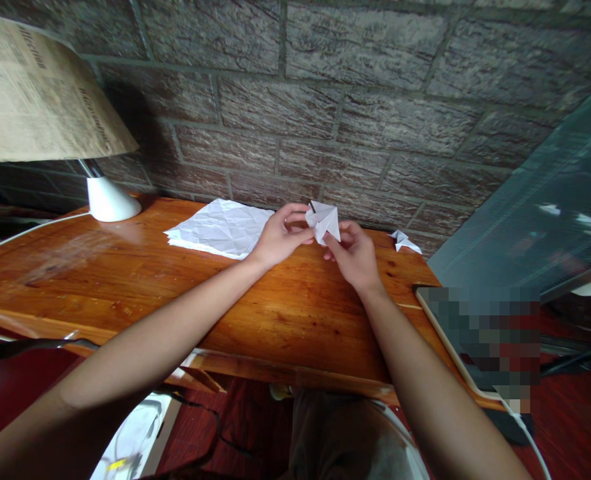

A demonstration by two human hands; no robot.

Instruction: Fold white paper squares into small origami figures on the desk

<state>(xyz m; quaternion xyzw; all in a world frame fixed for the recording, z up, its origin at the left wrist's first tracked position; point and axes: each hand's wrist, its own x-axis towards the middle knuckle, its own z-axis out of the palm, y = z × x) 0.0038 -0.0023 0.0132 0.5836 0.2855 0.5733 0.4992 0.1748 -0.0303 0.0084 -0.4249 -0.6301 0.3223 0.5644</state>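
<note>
Between my two hands, above the wooden desk (295, 313), is a small folded piece of white paper (325, 219) with pointed corners. My left hand (286, 233) pinches its left side with thumb and fingers; a ring shows on one finger. From the right, my right hand (354, 252) grips the lower right part, its thumb on the near face and its other fingers curled behind. Left of my left hand lies a stack of creased white sheets (220, 228). Another small folded white paper (405, 242) rests on the desk right of my right hand.
A lamp with a white base (111, 200) and newsprint shade (45, 93) stands at the left. Behind the desk rises a brick wall (305, 113). A tablet-like device (443, 327), partly pixelated, lies at the right edge with a white cable (528, 433).
</note>
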